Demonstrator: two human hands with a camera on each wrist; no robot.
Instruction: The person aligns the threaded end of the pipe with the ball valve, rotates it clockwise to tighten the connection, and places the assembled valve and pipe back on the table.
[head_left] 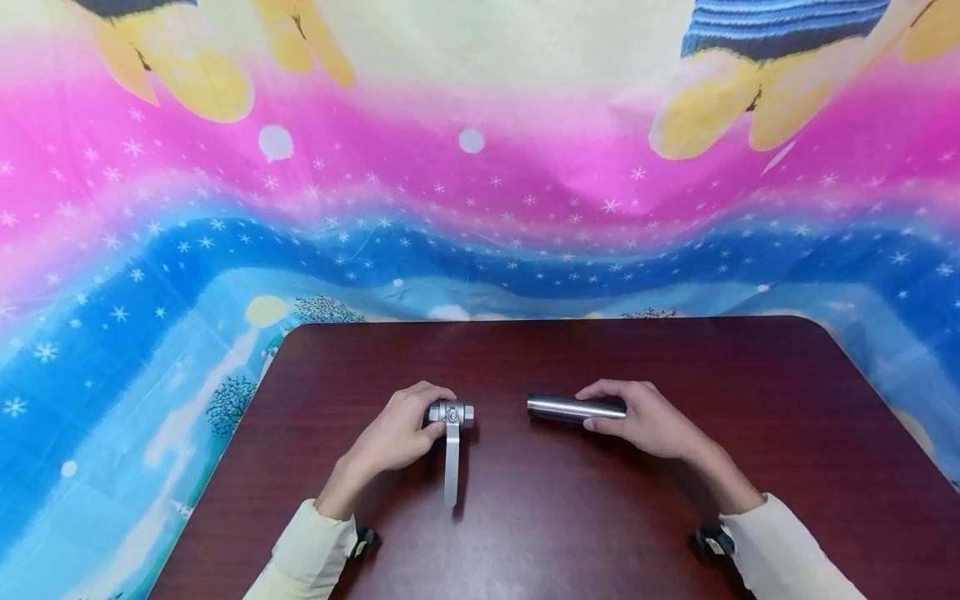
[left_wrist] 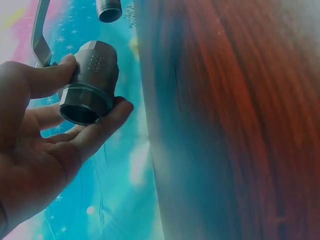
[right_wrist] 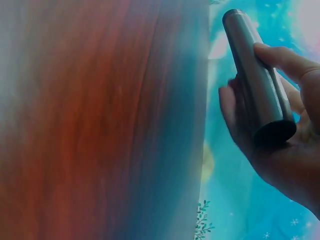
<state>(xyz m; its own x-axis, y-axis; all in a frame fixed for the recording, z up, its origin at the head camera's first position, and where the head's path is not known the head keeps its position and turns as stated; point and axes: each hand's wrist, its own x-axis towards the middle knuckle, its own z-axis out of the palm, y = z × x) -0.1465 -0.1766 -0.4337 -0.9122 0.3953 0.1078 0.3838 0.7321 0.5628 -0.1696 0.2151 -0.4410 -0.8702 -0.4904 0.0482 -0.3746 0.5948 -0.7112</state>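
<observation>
My left hand (head_left: 405,425) grips a steel ball valve (head_left: 452,413) between thumb and fingers. Its flat lever handle (head_left: 452,471) points toward me. In the left wrist view the valve body (left_wrist: 95,67) shows hex-shaped ends, and an open bore faces the camera. My right hand (head_left: 652,421) holds a smooth metal pipe (head_left: 562,407) lying sideways, its free end toward the valve. Threads show on the pipe's end (left_wrist: 109,10) in the left wrist view. A gap separates pipe and valve. The right wrist view has the pipe (right_wrist: 257,75) across the fingers, thumb on its side.
Both hands are over a dark reddish-brown wooden table (head_left: 570,517) with rounded far corners. Behind and beside it hangs a printed cloth (head_left: 450,192) in pink and blue. Dark wrist devices (head_left: 365,543) sit under the light sleeves (head_left: 311,550).
</observation>
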